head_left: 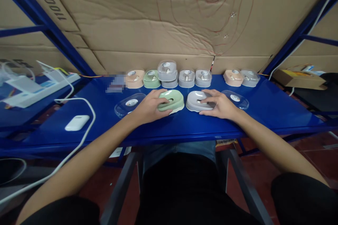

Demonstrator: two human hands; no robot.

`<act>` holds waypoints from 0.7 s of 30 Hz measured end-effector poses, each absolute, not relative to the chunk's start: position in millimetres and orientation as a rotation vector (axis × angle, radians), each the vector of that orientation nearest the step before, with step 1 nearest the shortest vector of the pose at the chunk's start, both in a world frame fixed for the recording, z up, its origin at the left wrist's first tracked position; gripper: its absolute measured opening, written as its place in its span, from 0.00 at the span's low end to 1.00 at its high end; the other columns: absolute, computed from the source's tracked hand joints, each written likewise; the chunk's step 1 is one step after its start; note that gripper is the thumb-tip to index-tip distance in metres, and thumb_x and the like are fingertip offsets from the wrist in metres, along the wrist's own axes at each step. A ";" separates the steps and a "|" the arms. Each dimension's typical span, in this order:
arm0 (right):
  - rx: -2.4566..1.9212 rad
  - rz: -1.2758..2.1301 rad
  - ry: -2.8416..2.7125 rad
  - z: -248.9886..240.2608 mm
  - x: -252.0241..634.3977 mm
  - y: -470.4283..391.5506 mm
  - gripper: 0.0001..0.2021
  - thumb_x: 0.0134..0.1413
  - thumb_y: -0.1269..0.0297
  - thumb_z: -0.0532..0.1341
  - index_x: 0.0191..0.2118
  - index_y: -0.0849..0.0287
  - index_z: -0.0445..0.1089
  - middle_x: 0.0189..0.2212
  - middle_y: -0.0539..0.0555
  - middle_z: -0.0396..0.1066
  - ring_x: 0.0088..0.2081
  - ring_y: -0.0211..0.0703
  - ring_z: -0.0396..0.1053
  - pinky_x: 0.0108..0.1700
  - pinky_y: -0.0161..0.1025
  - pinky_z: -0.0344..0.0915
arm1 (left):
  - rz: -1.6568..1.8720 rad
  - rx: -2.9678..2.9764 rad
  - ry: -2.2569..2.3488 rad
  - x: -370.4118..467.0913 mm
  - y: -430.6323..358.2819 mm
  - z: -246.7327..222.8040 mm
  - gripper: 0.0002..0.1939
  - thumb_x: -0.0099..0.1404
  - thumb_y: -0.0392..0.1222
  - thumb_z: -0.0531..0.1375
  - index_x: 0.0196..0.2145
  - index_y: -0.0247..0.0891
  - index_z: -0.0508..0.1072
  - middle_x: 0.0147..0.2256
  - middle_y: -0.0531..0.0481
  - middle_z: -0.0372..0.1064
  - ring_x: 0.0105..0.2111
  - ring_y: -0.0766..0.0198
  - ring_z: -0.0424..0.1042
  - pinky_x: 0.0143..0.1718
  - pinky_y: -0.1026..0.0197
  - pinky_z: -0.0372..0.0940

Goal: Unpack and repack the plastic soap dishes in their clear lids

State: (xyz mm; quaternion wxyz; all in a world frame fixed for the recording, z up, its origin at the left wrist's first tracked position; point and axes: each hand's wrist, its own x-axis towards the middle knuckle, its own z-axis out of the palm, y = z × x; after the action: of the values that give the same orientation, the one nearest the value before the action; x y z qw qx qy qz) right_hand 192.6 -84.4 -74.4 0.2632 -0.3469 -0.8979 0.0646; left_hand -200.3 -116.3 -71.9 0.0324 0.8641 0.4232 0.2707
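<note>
My left hand (155, 105) is closed around the left side of a pale green soap dish (176, 102), thumb at the near edge and fingers over the top. A matching light grey soap dish (194, 102) is gripped from its right side by my right hand (218, 103). Both dishes rest on the blue table, a small gap between them, and each has a hole in its middle. Beside my left hand lies a clear lid (124, 107) with a round sticker. Another clear lid (241, 100) lies partly behind my right wrist.
Along the back stands a row of lidded soap dishes: pink (135, 79), green (151, 79), grey (186, 79) and others, two of them stacked. A white earphone case (77, 123) and a white cable (91, 112) lie at left. An open cardboard box (301, 79) is at right.
</note>
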 end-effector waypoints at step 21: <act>-1.534 0.085 -2.256 -51.4 212.2 -31.6 0.39 0.57 0.38 0.79 0.66 0.57 0.77 0.63 0.70 0.83 0.65 0.80 0.80 0.66 0.73 0.77 | 0.508 2.489 1.796 -231.5 -69.8 -43.1 0.30 0.69 0.61 0.68 0.58 0.36 0.84 0.67 0.29 0.76 0.70 0.30 0.73 0.75 0.34 0.67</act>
State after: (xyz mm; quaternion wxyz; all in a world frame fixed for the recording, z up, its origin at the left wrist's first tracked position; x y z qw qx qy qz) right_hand 212.2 -31.6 -51.4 0.2044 -0.5502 -0.8091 0.0304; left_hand -231.5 -69.8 -43.1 0.0155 0.7999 0.5772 0.1634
